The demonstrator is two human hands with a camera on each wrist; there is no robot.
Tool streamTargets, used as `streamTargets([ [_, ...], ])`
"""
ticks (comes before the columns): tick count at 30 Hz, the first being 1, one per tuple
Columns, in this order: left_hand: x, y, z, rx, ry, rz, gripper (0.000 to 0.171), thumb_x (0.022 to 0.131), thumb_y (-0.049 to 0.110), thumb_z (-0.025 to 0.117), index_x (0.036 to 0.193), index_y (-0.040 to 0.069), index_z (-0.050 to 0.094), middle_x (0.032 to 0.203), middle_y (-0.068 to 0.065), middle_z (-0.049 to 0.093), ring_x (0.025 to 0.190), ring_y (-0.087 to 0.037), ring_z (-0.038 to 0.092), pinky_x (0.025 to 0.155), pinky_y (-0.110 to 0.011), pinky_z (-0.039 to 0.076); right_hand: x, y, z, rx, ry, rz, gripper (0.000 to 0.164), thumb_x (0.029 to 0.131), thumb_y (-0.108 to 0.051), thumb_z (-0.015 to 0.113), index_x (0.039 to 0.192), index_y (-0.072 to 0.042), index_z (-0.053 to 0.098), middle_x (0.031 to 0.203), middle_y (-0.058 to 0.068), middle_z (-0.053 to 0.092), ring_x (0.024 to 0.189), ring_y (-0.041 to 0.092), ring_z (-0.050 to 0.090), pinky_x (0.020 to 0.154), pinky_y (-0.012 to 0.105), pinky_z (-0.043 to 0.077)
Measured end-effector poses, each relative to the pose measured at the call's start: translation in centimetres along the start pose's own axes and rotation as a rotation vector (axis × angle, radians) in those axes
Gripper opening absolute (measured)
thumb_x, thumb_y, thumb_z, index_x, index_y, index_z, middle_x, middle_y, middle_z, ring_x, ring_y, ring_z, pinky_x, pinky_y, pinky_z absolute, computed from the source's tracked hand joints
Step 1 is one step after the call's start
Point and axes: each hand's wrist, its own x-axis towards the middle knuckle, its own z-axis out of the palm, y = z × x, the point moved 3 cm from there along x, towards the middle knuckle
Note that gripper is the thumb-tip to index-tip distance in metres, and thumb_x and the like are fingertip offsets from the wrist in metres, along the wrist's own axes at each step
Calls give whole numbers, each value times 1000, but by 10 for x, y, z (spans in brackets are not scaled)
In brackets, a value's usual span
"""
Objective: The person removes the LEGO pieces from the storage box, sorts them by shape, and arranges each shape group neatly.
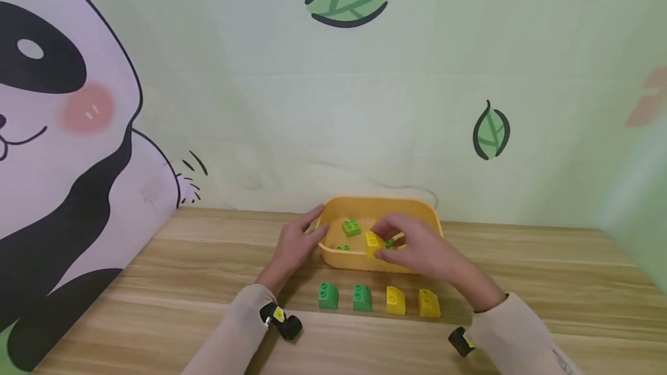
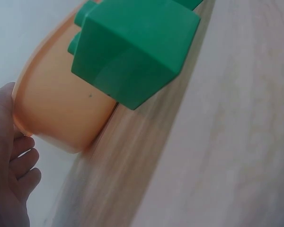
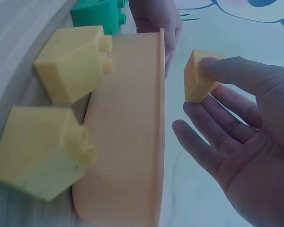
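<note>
My right hand (image 1: 424, 247) pinches a yellow toy building block (image 1: 372, 243) between thumb and fingers, above the front rim of an orange-yellow plastic bin (image 1: 344, 260). The right wrist view shows the same block (image 3: 199, 78) held clear of the rim. At the bin's left end, my left hand (image 1: 296, 246) grips the rim, thumb on the inside and fingers outside. Inside the bin lie a light green block (image 1: 351, 227) and other green blocks, partly hidden by the front wall and my right hand.
In front of the bin stands a row of sloped blocks: a green one (image 1: 327, 297), a second green one (image 1: 362, 298), a yellow one (image 1: 395, 301) and another yellow one (image 1: 429, 304). A printed cloth backdrop (image 1: 260, 132) rises behind the wooden table (image 1: 208, 247).
</note>
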Motion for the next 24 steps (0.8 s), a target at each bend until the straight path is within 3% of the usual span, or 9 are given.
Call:
streamTargets([
  [6,1,-1,1,-4,-5,10,54,104,24,67,154,6,56,158,-8,53,148,-31,46,121,-51,38,-18,1,-8,16,29,-34,33,94,-11,82,121,-1,69,117,7,70,108,28,68,97,53,59],
  [13,0,1,1,-4,3,7,53,104,22,67,154,6,56,157,-8,53,148,-30,46,121,-50,37,-30,6,-14,-12,35,4,33,93,-11,83,122,-3,69,117,6,70,109,28,68,98,52,59],
  [24,0,1,1,-2,5,-10,54,104,24,66,154,6,56,158,-8,52,148,-30,45,122,-49,36,-48,11,-28,-46,53,-13,34,90,-8,86,119,-1,70,115,8,72,105,29,70,92,49,62],
])
